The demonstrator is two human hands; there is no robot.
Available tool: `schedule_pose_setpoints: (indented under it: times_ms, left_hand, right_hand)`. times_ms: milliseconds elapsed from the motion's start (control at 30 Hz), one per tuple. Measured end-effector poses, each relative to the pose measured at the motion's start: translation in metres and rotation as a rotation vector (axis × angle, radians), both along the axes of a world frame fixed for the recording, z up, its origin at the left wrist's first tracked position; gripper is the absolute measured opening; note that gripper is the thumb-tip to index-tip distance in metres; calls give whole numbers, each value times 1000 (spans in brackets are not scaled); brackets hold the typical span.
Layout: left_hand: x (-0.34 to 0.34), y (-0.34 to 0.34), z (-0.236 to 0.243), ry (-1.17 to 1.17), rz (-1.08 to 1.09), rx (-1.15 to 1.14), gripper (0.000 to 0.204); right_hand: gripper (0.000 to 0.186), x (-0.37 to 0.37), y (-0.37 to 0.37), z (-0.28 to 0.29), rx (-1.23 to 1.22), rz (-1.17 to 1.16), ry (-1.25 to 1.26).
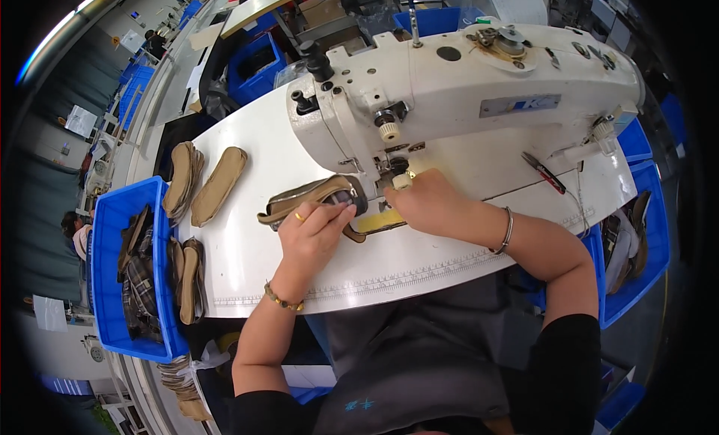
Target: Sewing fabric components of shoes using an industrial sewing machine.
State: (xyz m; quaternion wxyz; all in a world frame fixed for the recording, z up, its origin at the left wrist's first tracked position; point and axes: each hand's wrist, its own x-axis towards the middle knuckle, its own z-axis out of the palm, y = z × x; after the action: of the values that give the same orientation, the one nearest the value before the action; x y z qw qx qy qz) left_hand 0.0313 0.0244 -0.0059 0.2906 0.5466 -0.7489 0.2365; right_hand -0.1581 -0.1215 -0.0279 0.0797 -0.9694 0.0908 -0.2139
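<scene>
A tan shoe upper with a dark edge (303, 198) lies on the white sewing table, left of the needle area. Its right end is pinched by the thumb and fingers of my left hand (308, 239). My right hand (428, 204) is up against the head of the white industrial sewing machine (442, 90), beside the needle and presser foot. Those fingers are curled in, and whatever they grip is hidden. Between my hands a yellow strip (378, 221) shows on the table, with a brown curved piece (354, 234) at its left end.
Stacked tan soles (182, 182) and another tan sole (219, 186) lie on the table's left. A blue bin (159, 266) holding plaid pieces stands beside them. Red-and-black thread snips (544, 173) lie right of my right hand. Another blue bin (650, 244) stands at the right.
</scene>
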Motion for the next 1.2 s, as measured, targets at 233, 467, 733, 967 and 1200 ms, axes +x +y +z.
schedule_pose_setpoints:
  times_ms: [233,467,733,967,1200]
  left_hand:
    - [-62,32,8,43,-159,-139,29]
    - [-110,88,85,441,-730,266,39]
    - [-155,117,141,1158,-1343,-8,19]
    - [-152,114,127,1067,-1470,-278,31]
    - [-146,120,113,828,-1397,-651,40]
  right_hand:
    - [38,-53,34,37,561,-41,155]
    - [33,-161,97,18,1373,-201,-278]
    - [32,-319,112,-2,1127,-744,-1542]
    - [32,-239,96,-38,1022,-867,-1077]
    - [15,-120,75,-4,503,-540,-769]
